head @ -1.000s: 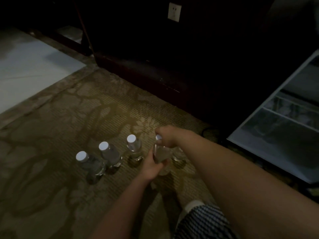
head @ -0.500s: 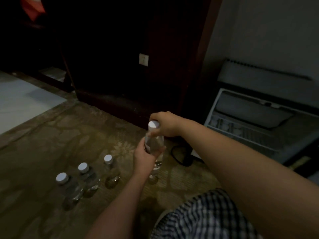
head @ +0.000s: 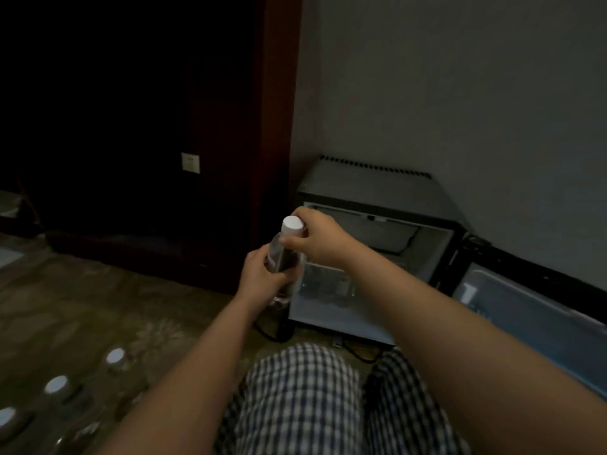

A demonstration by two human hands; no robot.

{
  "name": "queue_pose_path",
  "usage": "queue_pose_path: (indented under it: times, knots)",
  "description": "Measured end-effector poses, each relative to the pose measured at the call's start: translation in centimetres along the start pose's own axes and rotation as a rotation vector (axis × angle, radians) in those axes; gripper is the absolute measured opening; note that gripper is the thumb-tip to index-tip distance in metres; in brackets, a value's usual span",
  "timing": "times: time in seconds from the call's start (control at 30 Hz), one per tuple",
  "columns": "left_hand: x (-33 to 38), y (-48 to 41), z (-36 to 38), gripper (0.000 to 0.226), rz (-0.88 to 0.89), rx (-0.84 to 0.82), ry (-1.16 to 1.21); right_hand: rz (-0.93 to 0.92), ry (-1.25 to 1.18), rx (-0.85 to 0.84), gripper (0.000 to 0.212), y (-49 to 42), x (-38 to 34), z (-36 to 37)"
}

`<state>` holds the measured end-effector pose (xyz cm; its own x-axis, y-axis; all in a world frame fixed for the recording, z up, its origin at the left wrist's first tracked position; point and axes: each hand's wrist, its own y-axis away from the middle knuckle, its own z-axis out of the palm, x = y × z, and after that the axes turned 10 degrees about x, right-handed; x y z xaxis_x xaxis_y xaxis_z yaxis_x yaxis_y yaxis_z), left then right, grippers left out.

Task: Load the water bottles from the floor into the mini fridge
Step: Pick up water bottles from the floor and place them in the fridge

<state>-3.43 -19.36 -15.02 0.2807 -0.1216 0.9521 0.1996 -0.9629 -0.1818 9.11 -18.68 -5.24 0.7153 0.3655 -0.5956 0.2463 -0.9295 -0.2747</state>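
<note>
Clear held bottle, three floor bottles.

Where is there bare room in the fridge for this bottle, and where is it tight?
Free: the pale front strip of the mini fridge floor, between its front lip and the bottles inside toward the back. Crowded there. The right part is hidden behind the right forearm.

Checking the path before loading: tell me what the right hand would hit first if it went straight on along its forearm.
Holding the bottle, the right hand would likely meet the wooden panel left of the mini fridge, not its opening; depth is unclear.
</note>
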Motion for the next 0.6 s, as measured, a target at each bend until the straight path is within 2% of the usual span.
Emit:
queue_pose_path:
  times: [0.07,0.23,0.4,0.6]
  knots:
    - [1.4,-0.3,1.7,0.047,-0.059,-0.104,0.032,0.062,-0.057,0.063,0.036,0.2,1.2,-0.9]
    - [4.3,-2.0,5.8,0.016,-0.141,-0.330,-0.077,0.198,-0.213,0.203,0.031,0.7,4.7,-3.3]
    - [5.4,-3.5,8.5,0.041,-0.129,-0.492,-0.144,0.295,-0.280,0.264,0.034,1.0,8.8,-5.0]
    - [3.4,-4.9,12.3,0.059,-0.146,-0.633,-0.262,0.445,-0.317,0.169,0.036,1.4,13.9,-4.9]
